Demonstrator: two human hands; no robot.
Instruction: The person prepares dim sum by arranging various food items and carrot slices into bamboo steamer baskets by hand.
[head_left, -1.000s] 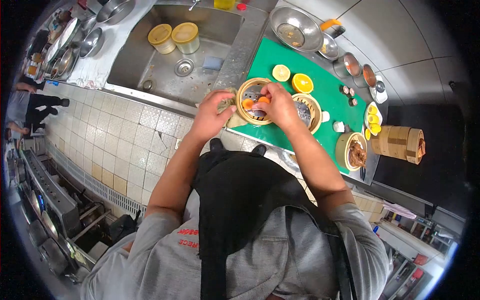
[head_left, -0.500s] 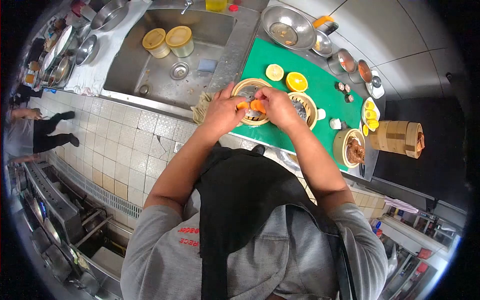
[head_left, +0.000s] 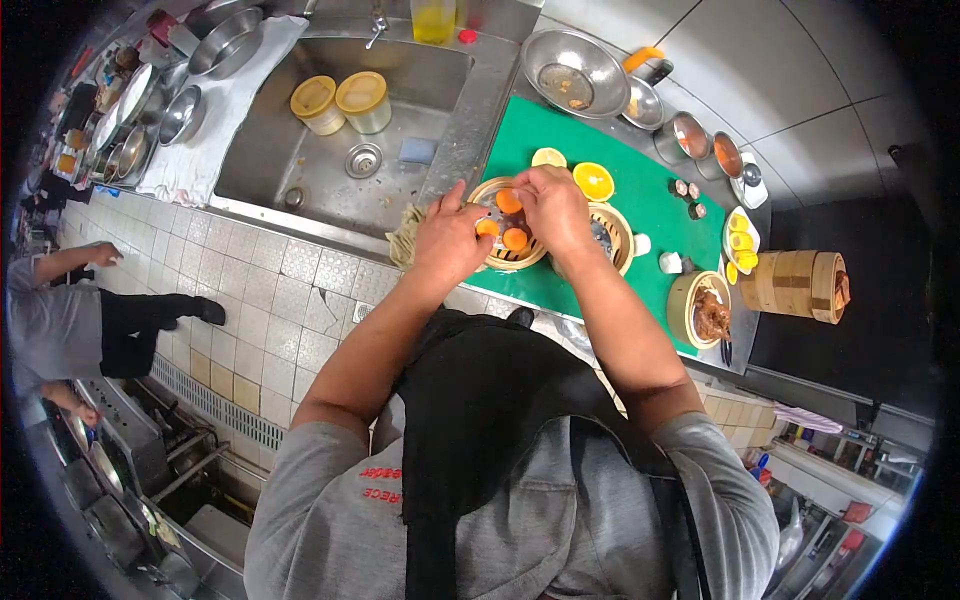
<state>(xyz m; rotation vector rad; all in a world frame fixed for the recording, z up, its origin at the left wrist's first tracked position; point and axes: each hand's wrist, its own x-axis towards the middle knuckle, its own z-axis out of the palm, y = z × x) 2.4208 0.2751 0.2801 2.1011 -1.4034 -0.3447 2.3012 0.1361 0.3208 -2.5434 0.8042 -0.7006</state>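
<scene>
A round bamboo steamer basket (head_left: 512, 263) with a slatted base sits at the near left end of the green cutting board (head_left: 650, 215). Three round orange carrot slices (head_left: 515, 239) are spread out in it. At its left side, my left hand (head_left: 450, 238) has the left slice (head_left: 487, 228) between thumb and finger. My right hand (head_left: 556, 212) reaches over the right rim, fingers closed at the edge of the upper slice (head_left: 509, 201); the fingertips are partly hidden. A second bamboo basket (head_left: 622, 240) stands under my right wrist, partly covered.
Behind the baskets lie two cut citrus halves (head_left: 594, 181). To the right are a basket of brown food (head_left: 709, 312), a dish of yellow slices (head_left: 740, 232) and stacked steamers (head_left: 795, 285). A sink (head_left: 330, 170) with two lidded tubs is left. Another person (head_left: 60, 320) stands far left.
The carrot slices that were bunched in my fingers are now spread apart in the basket. My right hand has shifted slightly up and right. The other person has come closer at the left.
</scene>
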